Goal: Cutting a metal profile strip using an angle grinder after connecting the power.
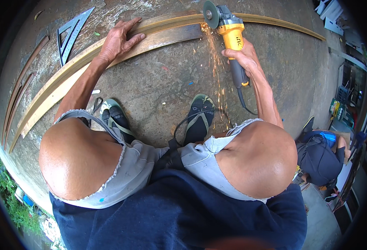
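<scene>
My right hand [245, 57] is wrapped round the grip of a yellow and grey angle grinder [232, 35]. Its cutting disc [211, 15] is at a long, narrow metal bar [169, 23], and orange sparks [214, 62] stream down from there toward my feet. Farther left, my left hand [119, 40] lies on the bar with its fingers stretched out and the thumb apart. A wooden plank [173, 36] runs beneath and along the bar's near side, its right end close to the sparks. The exact contact between disc and bar is partly hidden by the grinder.
A metal triangle square [76, 34] lies beyond the bar at upper left. Thin rusty strips [22, 93] rest at far left. The grinder's cord [242, 101] trails by my right forearm. Another person [323, 160] crouches at right. My sandalled feet [199, 118] are below the sparks.
</scene>
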### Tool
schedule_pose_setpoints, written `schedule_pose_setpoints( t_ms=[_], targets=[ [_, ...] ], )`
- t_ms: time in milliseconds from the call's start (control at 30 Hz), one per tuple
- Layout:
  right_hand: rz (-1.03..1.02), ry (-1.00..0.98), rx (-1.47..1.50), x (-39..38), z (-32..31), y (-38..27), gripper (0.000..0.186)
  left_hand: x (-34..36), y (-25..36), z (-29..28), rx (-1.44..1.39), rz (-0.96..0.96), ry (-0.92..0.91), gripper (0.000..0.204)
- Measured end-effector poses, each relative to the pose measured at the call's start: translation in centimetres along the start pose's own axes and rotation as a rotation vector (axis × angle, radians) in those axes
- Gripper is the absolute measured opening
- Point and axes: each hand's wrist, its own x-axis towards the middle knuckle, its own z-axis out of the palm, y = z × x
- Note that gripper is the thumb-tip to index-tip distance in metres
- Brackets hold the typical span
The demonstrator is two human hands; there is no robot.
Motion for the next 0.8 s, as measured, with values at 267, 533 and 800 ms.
schedule_pose_setpoints(
  t_ms=[267,533,800],
  targets=[
    [0.050,-0.030,0.100,-2.3,0.1,-2.4,0.049,0.3,-1.9,-0.4,0.037,0.016,-0.086,0.076],
    [0.088,0.028,0.148,-4.0,-4.0,-5.3,0.049,3.5,-3.0,-5.5,0.153,0.420,-0.363,0.074],
    [0.207,0.117,-0.023,-7.2,-6.1,-8.8,0.047,6.7,-2.6,-5.5,0.094,0.344,-0.746,0.089]
  ],
)
